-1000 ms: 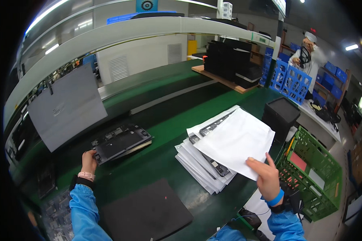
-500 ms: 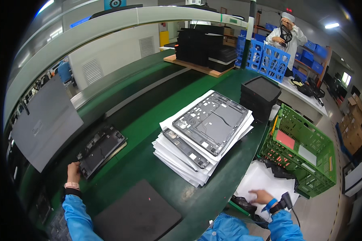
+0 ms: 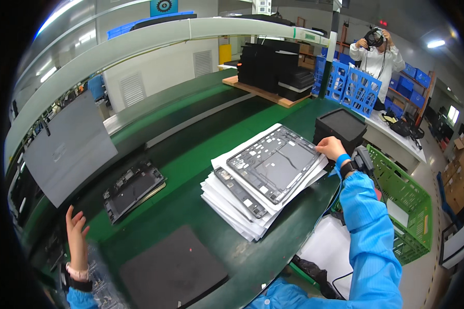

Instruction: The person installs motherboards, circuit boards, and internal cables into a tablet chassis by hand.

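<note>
My right hand (image 3: 333,147) pinches the right edge of a dark tablet housing (image 3: 294,162), which lies on top of a stack of white sheets (image 3: 224,215). A second, narrower-looking housing (image 3: 241,194) pokes out from under the upper sheets. At lower left my left hand (image 3: 76,232) is raised with fingers apart, holding nothing. Beyond it, on the green bench, lies another opened tablet housing (image 3: 134,193) with exposed parts and a pale layer beneath. A flat black pad (image 3: 172,268) rests near the front edge.
Black trays (image 3: 340,126) are stacked right of the sheets. A green crate (image 3: 407,206) stands beyond the bench's right edge, near white sheets in a black-lined bin (image 3: 319,252). A grey panel (image 3: 69,149) hangs at left. Across the bench, a person (image 3: 384,64) in white lifts a dark cabled object.
My right hand has risen from the bin's white sheets to the top housing's edge. My left hand has let go of the left housing and moved down toward me. The view has shifted slightly.
</note>
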Available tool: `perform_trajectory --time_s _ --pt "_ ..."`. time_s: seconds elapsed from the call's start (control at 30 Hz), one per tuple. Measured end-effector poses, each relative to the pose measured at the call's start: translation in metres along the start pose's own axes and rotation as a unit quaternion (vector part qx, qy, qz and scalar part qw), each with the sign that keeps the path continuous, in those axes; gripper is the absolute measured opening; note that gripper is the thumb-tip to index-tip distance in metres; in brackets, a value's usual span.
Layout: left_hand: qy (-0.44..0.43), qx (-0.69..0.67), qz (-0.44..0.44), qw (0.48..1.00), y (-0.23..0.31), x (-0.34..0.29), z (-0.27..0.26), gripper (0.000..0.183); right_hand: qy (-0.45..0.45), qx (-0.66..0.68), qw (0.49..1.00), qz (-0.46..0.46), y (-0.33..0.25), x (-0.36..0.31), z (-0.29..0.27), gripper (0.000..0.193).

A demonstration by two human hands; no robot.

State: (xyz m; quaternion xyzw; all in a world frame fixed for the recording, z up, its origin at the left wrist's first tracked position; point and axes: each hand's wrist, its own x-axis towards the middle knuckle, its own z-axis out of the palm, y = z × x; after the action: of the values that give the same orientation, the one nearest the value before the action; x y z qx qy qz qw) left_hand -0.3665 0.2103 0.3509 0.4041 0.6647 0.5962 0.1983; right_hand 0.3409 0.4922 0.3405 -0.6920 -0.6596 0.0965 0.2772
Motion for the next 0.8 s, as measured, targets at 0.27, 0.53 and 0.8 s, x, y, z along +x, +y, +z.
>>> perform_trajectory --time_s 0.27,0.53,0.8 --pt "0.053 0.002 0.005 0.999 0.005 -0.045 -0.027 0.048 -0.248 0.095 0.953 0.149 -0.001 0.037 -0.015 0.035" --pt "0.066 0.001 0.0 0.998 -0.018 -0.048 -0.045 0.041 -0.224 0.147 0.939 0.215 -0.026 0.03 -0.041 0.032" --pt "0.085 -0.012 -0.014 0.996 -0.003 -0.069 -0.031 0.039 -0.288 0.527 0.786 0.145 -0.015 0.02 -0.042 0.021"
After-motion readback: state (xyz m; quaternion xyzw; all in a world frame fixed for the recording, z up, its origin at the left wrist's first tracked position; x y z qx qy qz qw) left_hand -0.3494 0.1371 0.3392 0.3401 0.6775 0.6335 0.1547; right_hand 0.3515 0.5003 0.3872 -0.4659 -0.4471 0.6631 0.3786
